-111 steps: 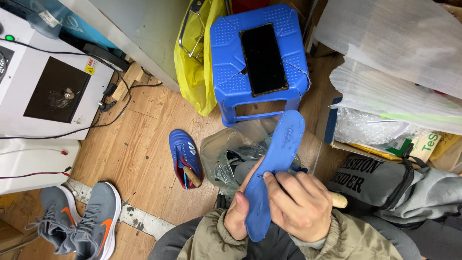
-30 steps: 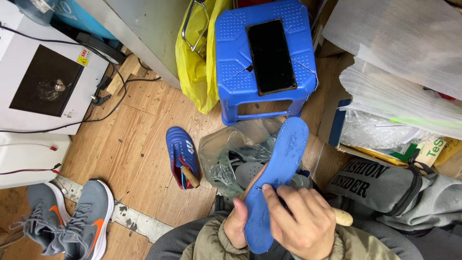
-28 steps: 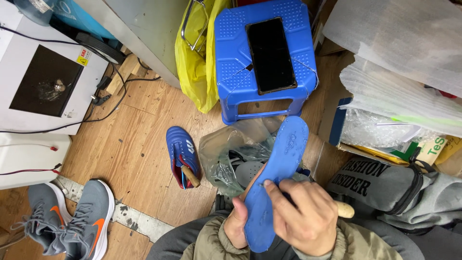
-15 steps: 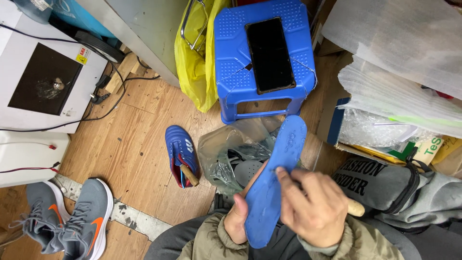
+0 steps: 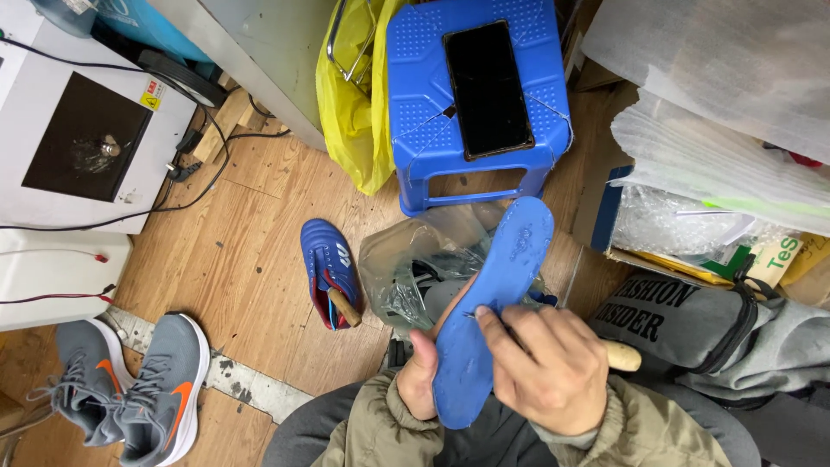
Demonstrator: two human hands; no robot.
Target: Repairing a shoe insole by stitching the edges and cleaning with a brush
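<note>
The person sits low with little free room: a blue plastic stool (image 5: 478, 104) stands just ahead, and bags crowd the right side. The left hand (image 5: 418, 387) pinches the bottom edge of a smooth blue insole (image 5: 493, 303), held up over the lap. The right hand (image 5: 545, 367) curls around a wooden-handled tool (image 5: 621, 355), tip touching the insole. A crinkly clear plastic bag (image 5: 415, 268) on the wooden floor (image 5: 251, 259) holds dark things. A blue shoe (image 5: 328, 268) lies beside it.

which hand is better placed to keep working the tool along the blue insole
Right, most likely. The right hand already grips the wooden-handled tool with its tip on the blue insole. The left hand is busy gripping the insole's lower edge to steady it.
</note>
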